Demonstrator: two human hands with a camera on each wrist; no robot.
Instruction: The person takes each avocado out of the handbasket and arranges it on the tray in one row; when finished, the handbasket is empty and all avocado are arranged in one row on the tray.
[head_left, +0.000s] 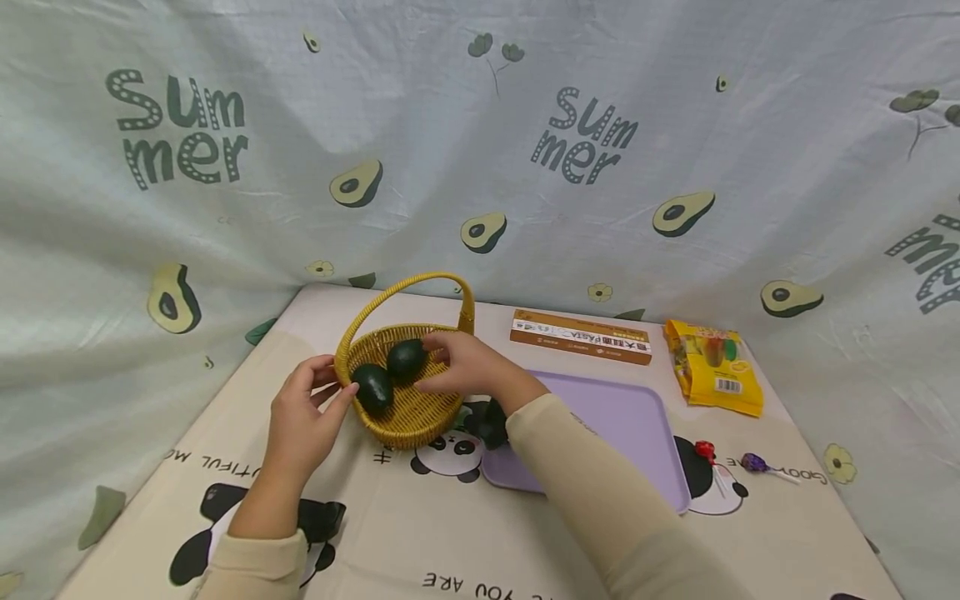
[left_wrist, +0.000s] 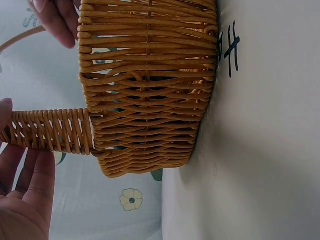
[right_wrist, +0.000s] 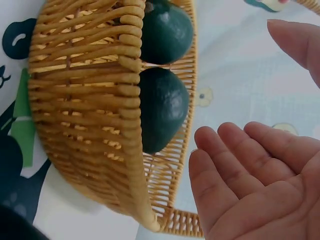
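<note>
A yellow wicker basket point(head_left: 411, 410) with an arched handle point(head_left: 405, 286) stands on the panda-print mat. Two dark green avocados lie in it, one on the left point(head_left: 372, 388) and one further back point(head_left: 407, 358). My left hand point(head_left: 309, 404) rests against the basket's left side where the handle meets the rim, fingers straight point(left_wrist: 35, 185). My right hand point(head_left: 459, 362) hovers over the basket's right rim, close to the rear avocado. In the right wrist view its fingers point(right_wrist: 240, 165) are relaxed and hold nothing, a little apart from the avocados point(right_wrist: 162, 107).
A purple tray point(head_left: 622, 417) lies right of the basket, under my right forearm. Behind it are a brown pasta box point(head_left: 581, 336) and a yellow packet point(head_left: 714, 367). A red lollipop point(head_left: 705, 452) and a purple one point(head_left: 754, 462) lie at the right. An avocado-print cloth hangs behind.
</note>
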